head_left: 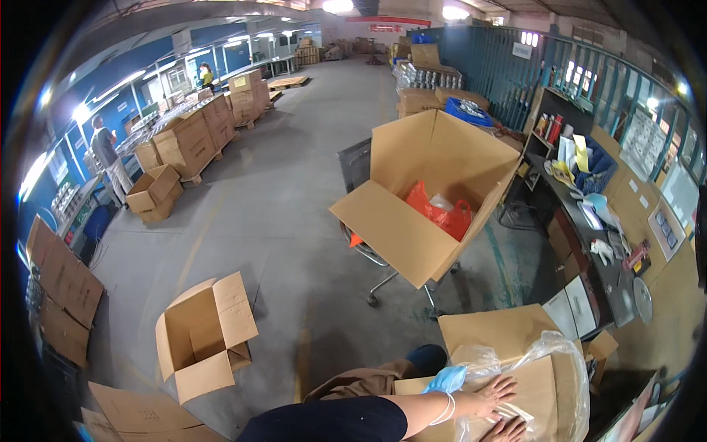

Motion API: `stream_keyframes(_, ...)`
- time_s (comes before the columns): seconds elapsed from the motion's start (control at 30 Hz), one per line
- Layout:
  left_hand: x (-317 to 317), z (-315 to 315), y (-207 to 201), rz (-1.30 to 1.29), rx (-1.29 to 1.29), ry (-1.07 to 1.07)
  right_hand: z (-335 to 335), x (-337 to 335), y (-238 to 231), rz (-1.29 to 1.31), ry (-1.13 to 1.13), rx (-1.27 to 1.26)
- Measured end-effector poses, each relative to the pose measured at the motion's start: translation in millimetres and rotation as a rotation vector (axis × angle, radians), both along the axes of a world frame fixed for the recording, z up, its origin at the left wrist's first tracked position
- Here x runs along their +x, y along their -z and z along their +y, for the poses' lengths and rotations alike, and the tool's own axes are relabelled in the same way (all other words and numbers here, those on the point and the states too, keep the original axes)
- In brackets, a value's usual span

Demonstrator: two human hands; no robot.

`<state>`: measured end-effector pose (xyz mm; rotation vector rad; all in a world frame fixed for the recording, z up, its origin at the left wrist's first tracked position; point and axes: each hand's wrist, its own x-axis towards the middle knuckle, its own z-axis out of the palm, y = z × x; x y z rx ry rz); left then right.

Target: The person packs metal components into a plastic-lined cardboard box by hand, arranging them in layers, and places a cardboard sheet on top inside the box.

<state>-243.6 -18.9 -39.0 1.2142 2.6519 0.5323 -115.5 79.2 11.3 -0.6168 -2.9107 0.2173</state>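
At the bottom right, my left hand [492, 396] lies with its fingers spread on clear plastic film [567, 361] over a flat cardboard sheet [543, 383]. These lie in or on a carton whose raised flap [501, 329] shows behind them. My right hand [507, 430] rests just below, fingers stretched out on the same film and partly cut off by the frame's lower edge. Neither hand grips anything I can see. A light blue face mask [446, 379] hangs at my left wrist by its white loop.
A large open carton [434, 155] holding a red plastic bag [442, 214] stands on a wheeled chair [387, 283]. An open carton [171, 335] sits on the floor at left. A cluttered desk [582, 228] runs along the right. Two people stand farther off at left, beside stacked cartons [184, 144].
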Motion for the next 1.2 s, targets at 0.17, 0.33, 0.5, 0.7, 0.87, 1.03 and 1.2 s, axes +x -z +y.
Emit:
stream_keyframes(0.17, -2, -4, -8, -0.027, -0.032, 0.010, -8, 1, -11, 0.011, -0.005, -0.066)
stream_keyframes(0.33, -5, -7, -16, -0.099, -0.022, 0.045, -5, 0, -7, -0.028, 0.025, -0.014)
stream_keyframes(0.5, -8, -4, -4, -0.103, 0.017, 0.043, -1, -3, 4, 0.001, -0.001, 0.046)
stream_keyframes(0.7, -3, -4, -1, -0.067, 0.064, 0.048, 3, 2, 9, 0.002, 0.022, 0.063)
stream_keyframes(0.87, -3, -4, 1, -0.073, 0.106, 0.058, 0, 2, 4, -0.040, 0.054, 0.063)
stream_keyframes(1.03, -7, -7, -1, -0.082, 0.038, 0.053, -1, 0, 5, -0.067, 0.052, 0.018)
stream_keyframes(1.2, -9, -5, -2, -0.093, 0.040, 0.043, 0, -1, 10, 0.014, 0.037, 0.004)
